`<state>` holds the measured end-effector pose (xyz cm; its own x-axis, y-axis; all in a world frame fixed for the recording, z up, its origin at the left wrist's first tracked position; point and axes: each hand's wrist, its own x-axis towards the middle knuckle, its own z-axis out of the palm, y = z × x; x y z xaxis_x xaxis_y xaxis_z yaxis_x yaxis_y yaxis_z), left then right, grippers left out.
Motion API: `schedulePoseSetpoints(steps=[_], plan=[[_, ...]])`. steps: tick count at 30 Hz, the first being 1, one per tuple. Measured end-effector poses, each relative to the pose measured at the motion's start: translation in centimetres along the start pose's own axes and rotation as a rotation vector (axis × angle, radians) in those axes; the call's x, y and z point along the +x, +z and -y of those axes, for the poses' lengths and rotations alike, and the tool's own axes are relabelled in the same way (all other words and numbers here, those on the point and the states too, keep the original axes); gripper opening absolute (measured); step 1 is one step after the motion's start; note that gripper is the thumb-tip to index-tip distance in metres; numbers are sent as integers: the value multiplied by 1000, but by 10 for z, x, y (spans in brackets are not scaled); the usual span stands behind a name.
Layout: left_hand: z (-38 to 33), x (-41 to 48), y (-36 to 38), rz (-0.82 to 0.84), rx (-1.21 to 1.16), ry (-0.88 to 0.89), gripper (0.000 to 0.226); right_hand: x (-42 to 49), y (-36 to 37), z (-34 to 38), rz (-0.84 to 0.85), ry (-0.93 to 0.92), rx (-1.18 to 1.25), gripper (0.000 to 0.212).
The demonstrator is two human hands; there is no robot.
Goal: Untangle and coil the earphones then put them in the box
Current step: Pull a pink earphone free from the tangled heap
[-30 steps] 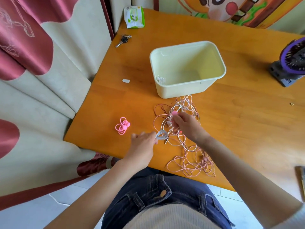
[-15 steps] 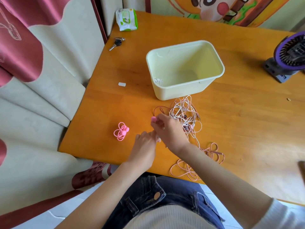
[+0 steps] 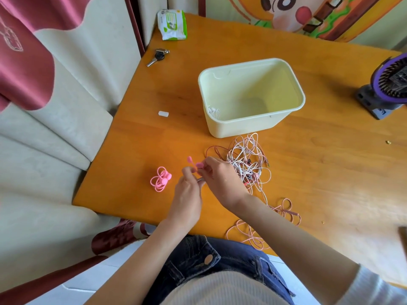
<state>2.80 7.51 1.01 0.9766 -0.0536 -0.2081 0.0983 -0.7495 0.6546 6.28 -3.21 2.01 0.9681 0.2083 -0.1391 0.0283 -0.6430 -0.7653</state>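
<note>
A tangle of white and pink earphones (image 3: 246, 159) lies on the orange table (image 3: 330, 172) in front of the pale yellow box (image 3: 253, 126). One coiled white earphone (image 3: 213, 112) sits in the box's near left corner. My left hand (image 3: 187, 192) pinches a small coiled earphone (image 3: 200, 180), mostly hidden between the two hands. My right hand (image 3: 220, 177) pinches a pink silicone tie (image 3: 195, 163) just above that coil. Both hands are left of the tangle.
Several more pink ties (image 3: 160, 179) lie in a heap left of my hands. Loose pink cable (image 3: 285, 211) trails over the table's front edge. Keys (image 3: 158, 56), a wipes pack (image 3: 172, 24), a small white piece (image 3: 163, 114) and a purple fan (image 3: 389, 84) are also on the table.
Both hands moved left, away from the tangle, and came together. The right hand now holds the pink tie against the coil in the left hand.
</note>
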Motion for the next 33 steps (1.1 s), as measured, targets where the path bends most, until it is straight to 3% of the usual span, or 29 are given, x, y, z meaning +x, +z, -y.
schedulePoseSetpoints(steps=[3, 4, 6, 8, 13, 16, 19, 22, 26, 30, 33], plan=[[-1, 2, -2, 30, 24, -52, 51, 3, 1, 0, 5, 4, 1, 14], [-1, 3, -3, 47, 32, -48, 47, 3, 1, -1, 10, 2, -8, 16], [-2, 2, -7, 76, 85, -25, 17, 3, 1, -4, 28, -7, -29, 19], [-5, 0, -10, 101, 131, 0, 25, 3, 0, -5, 51, -15, -19, 18], [-1, 5, -8, 132, 243, -8, 21, 1, -4, -1, 44, -131, -110, 17], [2, 15, -7, 187, 341, -75, 21, -7, -7, 3, 22, -227, -179, 17], [3, 26, -9, 184, 300, -155, 20, -14, -8, 4, 16, -252, -100, 11], [-3, 33, -14, 183, 222, -190, 15, -21, -9, 1, -77, -149, 66, 9], [-13, 34, -18, 232, -28, -193, 38, -32, -11, -4, -122, 254, 481, 10], [-20, 31, -22, 385, -198, -178, 35, -33, -19, -16, 54, 588, 948, 9], [-15, 27, -23, 465, -146, -123, 33, -33, -24, -30, 196, 625, 922, 8]])
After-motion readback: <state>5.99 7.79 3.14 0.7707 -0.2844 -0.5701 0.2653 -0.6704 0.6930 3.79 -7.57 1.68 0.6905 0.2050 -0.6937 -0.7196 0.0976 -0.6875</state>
